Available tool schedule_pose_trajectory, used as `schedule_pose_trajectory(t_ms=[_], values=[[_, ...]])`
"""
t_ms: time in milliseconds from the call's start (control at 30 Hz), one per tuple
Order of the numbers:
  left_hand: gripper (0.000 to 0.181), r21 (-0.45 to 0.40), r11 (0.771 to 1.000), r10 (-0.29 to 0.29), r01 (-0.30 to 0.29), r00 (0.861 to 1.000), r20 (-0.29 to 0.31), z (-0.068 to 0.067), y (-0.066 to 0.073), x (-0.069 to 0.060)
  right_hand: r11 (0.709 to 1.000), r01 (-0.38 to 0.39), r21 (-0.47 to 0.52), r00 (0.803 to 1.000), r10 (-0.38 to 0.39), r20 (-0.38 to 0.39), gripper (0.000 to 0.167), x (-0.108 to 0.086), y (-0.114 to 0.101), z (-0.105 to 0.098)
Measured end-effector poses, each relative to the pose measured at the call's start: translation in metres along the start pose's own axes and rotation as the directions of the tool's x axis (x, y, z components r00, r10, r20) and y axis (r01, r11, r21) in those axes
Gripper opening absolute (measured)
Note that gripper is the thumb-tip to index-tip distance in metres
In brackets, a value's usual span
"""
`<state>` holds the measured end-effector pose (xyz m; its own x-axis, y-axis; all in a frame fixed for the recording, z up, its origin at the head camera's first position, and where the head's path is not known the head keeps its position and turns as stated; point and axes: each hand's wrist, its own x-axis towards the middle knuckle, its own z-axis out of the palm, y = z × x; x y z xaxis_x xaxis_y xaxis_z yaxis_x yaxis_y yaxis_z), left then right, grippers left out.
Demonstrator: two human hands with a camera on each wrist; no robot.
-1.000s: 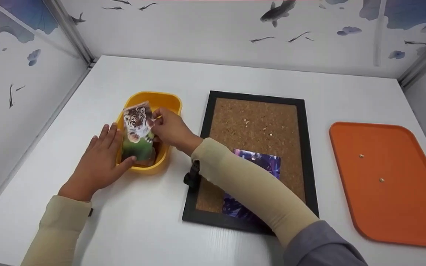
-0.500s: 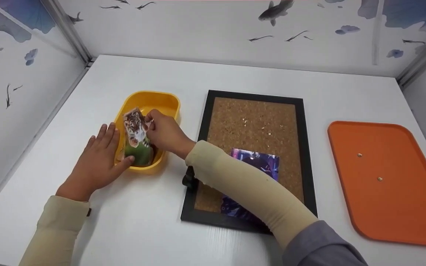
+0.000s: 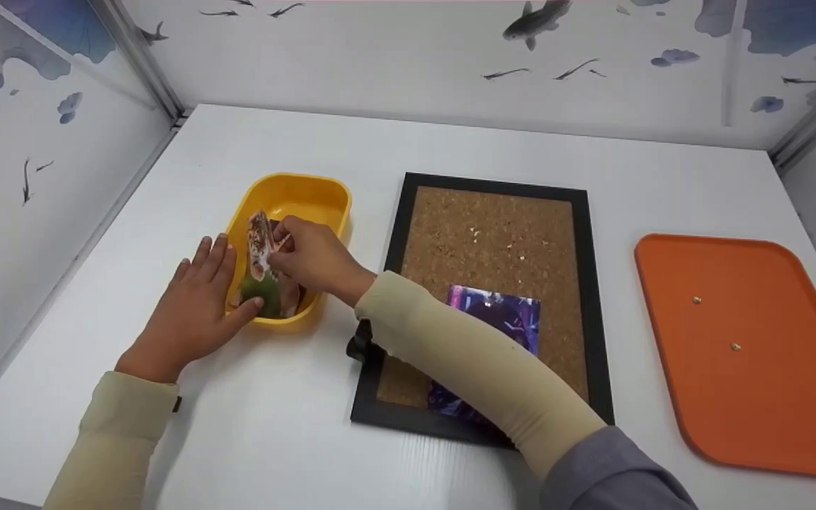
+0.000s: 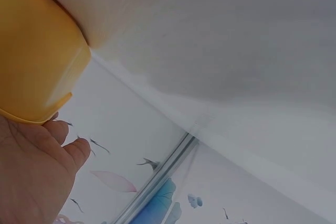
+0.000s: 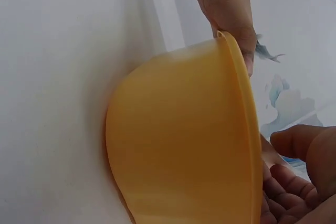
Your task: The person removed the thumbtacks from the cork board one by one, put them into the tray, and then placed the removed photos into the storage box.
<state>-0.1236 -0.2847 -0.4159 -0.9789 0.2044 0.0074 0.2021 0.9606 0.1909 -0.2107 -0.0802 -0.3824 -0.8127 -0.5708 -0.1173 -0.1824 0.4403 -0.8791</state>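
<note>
The tiger picture card (image 3: 261,248) stands tilted inside the yellow bin (image 3: 312,185), over other cards that are partly hidden. My right hand (image 3: 319,256) pinches its right edge between thumb and fingers. Spread along the bin's left and near rim, my left hand (image 3: 192,308) touches it with fairly straight fingers. In the left wrist view the left hand (image 4: 37,166) lies against the rim of the bin (image 4: 42,56). From the right wrist, the bin's wall (image 5: 184,140) hides most of the card, with the right hand's curled fingers (image 5: 286,190) at the rim.
A black-framed cork board (image 3: 493,219) lies right of the bin, with a purple picture (image 3: 500,312) on it, partly under the right forearm. Small pins are stuck in the cork. Farther right is an orange tray (image 3: 748,397) with two small pins (image 3: 697,300) on it.
The tiger card has gone lower into the bin and turned, showing a narrower face. My right hand moved slightly left and down with it. The left hand has stayed at the rim.
</note>
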Motion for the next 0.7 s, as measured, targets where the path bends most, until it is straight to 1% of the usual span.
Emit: schedule_pose_trajectory(t_ms=[33,100,133,167,200,233,300,367,400,433,467,600,700], values=[[0.094,0.0,1.0,-0.001,0.001,1.0,0.001,0.0,0.001,0.0,1.0,0.009,-0.028,1.0,-0.009,-0.004,0.014,0.0,0.0,0.0],[0.093,-0.002,1.0,-0.003,0.003,1.0,-0.001,0.001,0.001,0.0,0.992,0.039,-0.123,0.999,-0.041,-0.014,0.016,0.0,0.001,0.001],[0.093,0.0,1.0,-0.005,0.005,1.0,-0.002,0.001,0.002,0.0,0.982,0.056,-0.178,0.998,-0.06,-0.016,0.019,0.0,0.001,0.001],[0.093,0.001,1.0,-0.005,0.005,1.0,-0.003,0.001,0.002,0.001,0.967,0.074,-0.243,0.997,-0.08,-0.016,0.023,0.0,0.002,0.001],[0.093,0.003,1.0,-0.006,0.006,1.0,-0.004,0.001,0.002,0.001,0.944,0.094,-0.318,0.995,-0.104,-0.015,0.028,0.0,0.002,0.002],[0.094,0.005,1.0,-0.007,0.007,1.0,-0.003,0.0,0.003,0.001,0.91,0.117,-0.398,0.991,-0.133,-0.013,0.033,0.0,0.002,0.002],[0.094,0.007,1.0,-0.007,0.007,1.0,-0.001,0.0,0.003,0.001,0.829,0.143,-0.54,0.984,-0.179,-0.014,0.042,0.0,0.004,0.003],[0.094,0.006,1.0,-0.007,0.007,1.0,0.0,0.0,0.003,0.001,0.754,0.149,-0.64,0.978,-0.206,-0.015,0.05,-0.001,0.005,0.005],[0.094,0.006,1.0,-0.006,0.006,1.0,-0.001,0.0,0.003,0.0,0.721,0.147,-0.677,0.976,-0.216,-0.018,0.052,-0.001,0.006,0.005],[0.094,0.005,1.0,-0.006,0.006,1.0,-0.002,0.001,0.002,0.0,0.699,0.143,-0.7,0.976,-0.219,-0.02,0.055,-0.002,0.007,0.005],[0.094,0.005,1.0,-0.005,0.005,1.0,-0.003,0.001,0.002,0.0,0.684,0.136,-0.717,0.976,-0.216,-0.021,0.057,-0.002,0.008,0.006],[0.093,0.007,1.0,-0.006,0.006,1.0,-0.004,0.001,0.002,0.0,0.64,0.128,-0.758,0.98,-0.2,-0.002,0.064,-0.005,0.009,0.005],[0.094,0.009,1.0,-0.008,0.008,1.0,0.002,0.002,0.001,0.0,0.604,0.132,-0.786,0.981,-0.192,0.017,0.065,-0.006,0.01,0.003]])
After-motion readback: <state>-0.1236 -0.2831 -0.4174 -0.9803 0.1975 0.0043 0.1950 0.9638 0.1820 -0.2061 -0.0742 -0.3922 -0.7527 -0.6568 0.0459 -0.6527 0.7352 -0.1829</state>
